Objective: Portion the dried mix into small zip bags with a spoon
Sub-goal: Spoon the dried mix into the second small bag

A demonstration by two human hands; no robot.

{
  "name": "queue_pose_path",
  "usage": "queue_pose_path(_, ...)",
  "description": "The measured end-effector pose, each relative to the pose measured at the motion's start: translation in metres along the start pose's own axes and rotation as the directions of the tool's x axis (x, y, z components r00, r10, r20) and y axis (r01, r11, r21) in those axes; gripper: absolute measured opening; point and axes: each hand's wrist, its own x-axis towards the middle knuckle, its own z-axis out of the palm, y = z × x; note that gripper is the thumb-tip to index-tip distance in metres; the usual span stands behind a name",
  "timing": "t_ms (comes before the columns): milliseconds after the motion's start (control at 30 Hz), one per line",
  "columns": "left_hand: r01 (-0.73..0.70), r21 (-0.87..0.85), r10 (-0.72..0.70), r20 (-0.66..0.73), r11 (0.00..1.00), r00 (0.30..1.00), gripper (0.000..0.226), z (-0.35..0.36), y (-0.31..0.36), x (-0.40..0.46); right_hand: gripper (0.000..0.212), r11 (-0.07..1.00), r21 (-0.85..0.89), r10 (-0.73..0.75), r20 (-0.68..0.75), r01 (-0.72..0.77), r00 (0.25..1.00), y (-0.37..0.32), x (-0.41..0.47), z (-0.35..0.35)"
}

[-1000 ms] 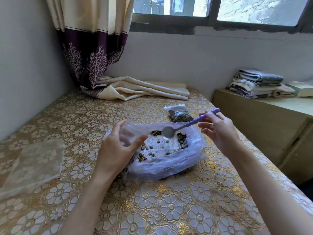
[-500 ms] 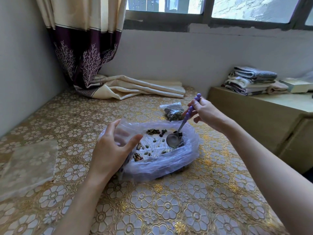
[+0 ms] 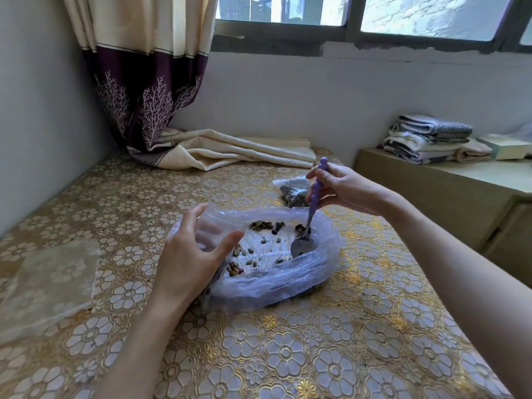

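Note:
A large clear plastic bag (image 3: 276,280) lies open on the table, with scattered dried seeds and nuts (image 3: 259,249) on its bottom. My left hand (image 3: 190,254) holds a small empty zip bag (image 3: 213,226) upright at the big bag's left edge, thumb in front and fingers behind. My right hand (image 3: 342,187) grips the purple beaded handle of a metal spoon (image 3: 309,223). The spoon stands steeply, its bowl down among the mix at the right side of the big bag. A filled small zip bag (image 3: 293,191) lies behind, near my right hand.
The table (image 3: 316,355) wears a gold floral cloth. A stack of clear empty bags (image 3: 49,280) lies at the left. A curtain's end (image 3: 230,149) is piled at the back. To the right stands a low cabinet (image 3: 460,197) with folded towels (image 3: 429,139).
My right hand swung the spoon from nearly level above the big bag to steeply upright, and its bowl dropped into the mix at the right side. My left hand kept the small bag in place.

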Motion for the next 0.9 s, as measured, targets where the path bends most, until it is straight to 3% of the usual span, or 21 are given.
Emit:
queue_pose_path(167,-0.008,0.001,0.008,0.003,1.000,1.000,0.095,0.000,0.000,-0.001,0.025,0.995,0.036,0.089,0.049,-0.091,0.995,0.013,0.001,0.007)
queue_pose_path(367,-0.006,0.018,0.006,-0.002,1.000,1.000,0.095,0.001,0.000,0.000,0.032,0.983,-0.155,0.103,0.009,-0.101,0.995,0.022,-0.001,0.010)
queue_pose_path(600,0.007,0.010,-0.007,0.005,1.000,1.000,0.093,0.000,0.000,0.000,0.035,0.972,-0.083,0.207,-0.127,-0.218,0.970,0.034,-0.005,0.008)
queue_pose_path(900,0.058,-0.022,-0.057,0.035,0.998,0.998,0.094,-0.003,0.001,0.001,0.036,0.975,0.145,0.198,-0.248,-0.166,0.948,0.043,-0.010,0.008)
